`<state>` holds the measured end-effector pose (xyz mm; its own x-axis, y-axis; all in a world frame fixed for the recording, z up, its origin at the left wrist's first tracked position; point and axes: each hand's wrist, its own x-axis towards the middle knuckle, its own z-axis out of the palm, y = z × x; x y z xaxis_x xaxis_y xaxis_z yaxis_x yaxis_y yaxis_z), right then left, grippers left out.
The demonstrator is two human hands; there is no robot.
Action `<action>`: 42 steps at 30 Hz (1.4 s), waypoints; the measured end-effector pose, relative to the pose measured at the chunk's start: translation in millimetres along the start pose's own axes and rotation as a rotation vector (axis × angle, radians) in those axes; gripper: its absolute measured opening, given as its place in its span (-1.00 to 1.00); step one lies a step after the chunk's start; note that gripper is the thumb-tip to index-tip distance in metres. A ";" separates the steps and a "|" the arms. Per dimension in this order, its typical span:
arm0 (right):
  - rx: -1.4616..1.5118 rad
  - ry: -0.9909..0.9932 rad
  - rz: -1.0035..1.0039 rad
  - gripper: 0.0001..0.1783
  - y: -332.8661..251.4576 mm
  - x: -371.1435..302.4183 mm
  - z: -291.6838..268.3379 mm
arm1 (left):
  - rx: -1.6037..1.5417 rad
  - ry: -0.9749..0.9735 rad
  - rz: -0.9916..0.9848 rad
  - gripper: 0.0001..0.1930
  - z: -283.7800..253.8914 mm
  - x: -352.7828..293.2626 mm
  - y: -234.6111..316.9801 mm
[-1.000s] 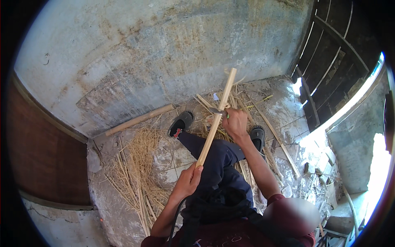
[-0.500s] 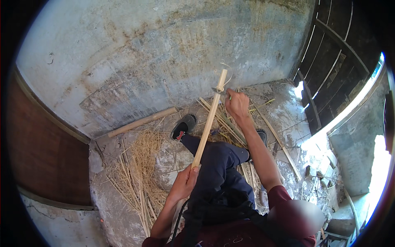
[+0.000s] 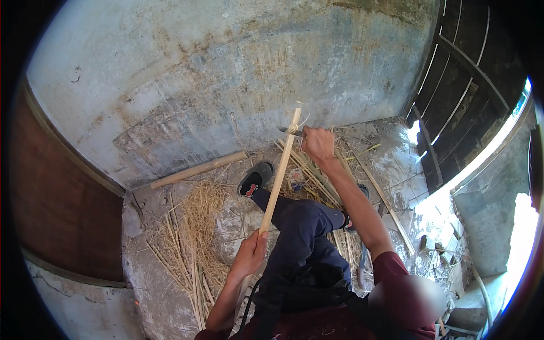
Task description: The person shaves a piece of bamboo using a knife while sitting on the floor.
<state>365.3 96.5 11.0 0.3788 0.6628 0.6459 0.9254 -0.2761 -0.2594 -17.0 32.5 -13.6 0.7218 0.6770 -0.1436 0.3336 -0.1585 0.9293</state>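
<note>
A long pale split bamboo strip (image 3: 277,187) slants up and away from me, over my bent leg. Near its lower end my left hand (image 3: 249,256) is closed round it, thumb along the side. My right hand (image 3: 319,145) grips a knife (image 3: 299,134), whose handle is mostly hidden in the fist. The dark blade lies across the strip a short way below its far tip, at a knotty node. A thin curled shaving stands out beside the blade.
Straw-like shavings (image 3: 203,207) and thin strips litter the floor at left. A bamboo pole (image 3: 199,169) lies along the wall (image 3: 226,73). More split bamboo (image 3: 317,175) lies beyond my legs, and a long strip (image 3: 385,198) rests at right. Broken rubble (image 3: 445,241) sits near the bright opening.
The strip's far end has swung left and a little down. My right hand and knife have shifted left with it, and more of the blade shows. My left hand still holds the strip.
</note>
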 end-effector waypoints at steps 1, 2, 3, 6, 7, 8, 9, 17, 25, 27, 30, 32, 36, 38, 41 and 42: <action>-0.011 -0.005 0.007 -0.88 1.6 7.6 0.2 | -0.011 0.010 -0.003 -0.62 0.2 -2.6 -1.6; -0.019 0.002 0.005 -0.88 14.7 17.5 4.4 | -0.014 0.006 0.007 -0.62 1.9 -2.4 0.2; -0.124 0.000 0.081 -0.86 41.1 24.4 11.2 | 0.007 -0.003 -0.035 -0.62 6.8 -1.4 3.7; -0.258 -0.013 0.463 -0.78 114.1 43.2 -6.3 | 0.072 -0.031 -0.051 -0.61 5.4 -33.4 12.9; -0.233 -0.092 0.515 -0.75 134.4 46.6 -13.7 | 0.107 -0.079 -0.034 -0.61 2.6 -46.3 11.4; -0.222 -0.182 0.553 -0.70 146.9 49.7 -19.8 | 0.099 -0.075 -0.030 -0.61 -3.8 -49.6 -1.9; -0.239 -0.182 0.533 -0.70 146.8 53.0 -22.9 | 0.119 0.034 -0.069 -0.61 -14.3 -45.8 -25.6; 0.210 -0.190 0.581 -0.60 219.1 -78.1 20.1 | -0.132 0.117 -0.121 -0.64 -35.4 9.0 -89.3; 1.184 -0.300 0.773 -0.61 10.4 -124.9 -1.4 | -0.230 0.153 -0.091 -0.72 -22.5 8.8 -40.2; 1.329 -0.388 0.603 -0.66 -31.4 -126.4 -18.8 | -0.333 0.173 -0.019 -0.70 -15.3 17.4 -38.0; 1.588 -0.439 0.647 -0.73 -81.5 -133.8 -33.2 | -0.428 0.167 0.098 -0.64 -12.4 27.7 -25.9; 1.683 -0.498 0.689 -0.74 -98.2 -135.5 -35.9 | -0.416 0.148 0.134 -0.61 -13.1 29.7 -13.4; 1.940 -0.535 0.834 -0.77 -129.8 -149.4 -39.0 | -0.227 0.199 0.170 -0.62 -12.7 22.1 12.4; 1.996 -0.517 0.856 -0.78 -141.6 -154.9 -43.3 | -0.271 0.203 0.134 -0.62 -10.5 19.8 19.8; 2.005 -0.538 0.858 -0.75 -155.2 -161.4 -49.1 | -0.232 0.229 0.213 -0.60 -7.4 18.1 17.2; 2.039 -0.573 0.848 -0.74 -156.3 -164.7 -53.4 | -0.264 0.212 0.181 -0.61 -6.0 15.8 25.9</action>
<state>157.9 -6.6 -16.5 0.1750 0.9816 -0.0768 -0.7513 0.0827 -0.6547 -0.5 43.3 10.3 0.6042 0.7929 0.0788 0.0246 -0.1175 0.9928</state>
